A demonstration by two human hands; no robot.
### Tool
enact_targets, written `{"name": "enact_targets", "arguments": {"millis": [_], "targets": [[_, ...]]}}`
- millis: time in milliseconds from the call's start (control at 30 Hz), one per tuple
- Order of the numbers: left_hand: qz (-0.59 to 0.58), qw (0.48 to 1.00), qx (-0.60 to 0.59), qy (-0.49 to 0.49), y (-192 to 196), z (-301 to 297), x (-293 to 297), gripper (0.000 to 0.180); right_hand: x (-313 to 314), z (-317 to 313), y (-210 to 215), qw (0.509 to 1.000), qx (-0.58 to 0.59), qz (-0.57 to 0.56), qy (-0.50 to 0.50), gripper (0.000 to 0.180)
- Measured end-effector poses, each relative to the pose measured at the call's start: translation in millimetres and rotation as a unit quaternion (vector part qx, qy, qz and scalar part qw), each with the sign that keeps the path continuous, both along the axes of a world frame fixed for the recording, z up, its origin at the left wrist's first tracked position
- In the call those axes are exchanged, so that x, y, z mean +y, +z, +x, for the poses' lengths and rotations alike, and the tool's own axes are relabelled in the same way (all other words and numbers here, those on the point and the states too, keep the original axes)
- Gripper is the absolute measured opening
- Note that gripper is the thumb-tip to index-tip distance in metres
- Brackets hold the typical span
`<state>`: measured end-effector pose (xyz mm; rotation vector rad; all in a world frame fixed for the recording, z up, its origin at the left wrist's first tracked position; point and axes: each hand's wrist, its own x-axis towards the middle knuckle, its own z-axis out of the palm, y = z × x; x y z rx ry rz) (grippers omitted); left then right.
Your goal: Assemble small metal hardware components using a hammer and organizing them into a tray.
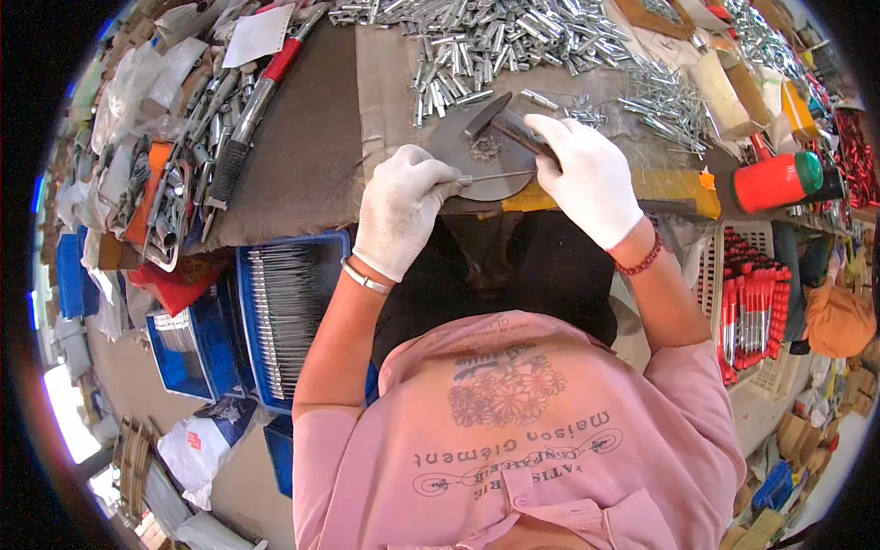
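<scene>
My left hand [401, 209], in a white knit glove, pinches a thin metal rod [500, 175] at its thicker, sleeve-like end. The rod lies level across the near part of a round grey metal plate [447, 145] at the bench edge. My right hand [591, 174], gloved too, is closed round the dark handle of a hammer [489, 114], whose head is over the plate. The rod's far tip reaches the right fingers; whether they touch it, I cannot tell. Small metal bits [486, 147] sit on the plate beneath the hammer.
Beyond the plate lies a heap of metal sleeves [500, 41], with thin metal pins [665, 105] to its right. A red and green cylinder [777, 181] rests at the right. Tools [243, 128] crowd the left. Below stand a blue crate [291, 316] of rods and a basket [752, 302] of red-handled parts.
</scene>
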<state>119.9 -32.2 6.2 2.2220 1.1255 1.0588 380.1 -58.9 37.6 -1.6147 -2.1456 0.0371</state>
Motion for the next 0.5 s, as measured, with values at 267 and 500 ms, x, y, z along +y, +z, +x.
{"name": "enact_targets", "arguments": {"millis": [267, 500], "targets": [[-0.004, 1.0, -0.014, -0.011, 3.5, -0.5, 1.1, 0.01, -52.7, -5.6, 18.9, 0.988, 0.127, 0.029, 0.081, 0.054], [0.042, 0.999, 0.018, -0.021, 6.8, -2.5, 2.2, 0.011, -33.6, -4.4, 11.1, 0.978, 0.176, -0.086, 0.067, 0.045]]}}
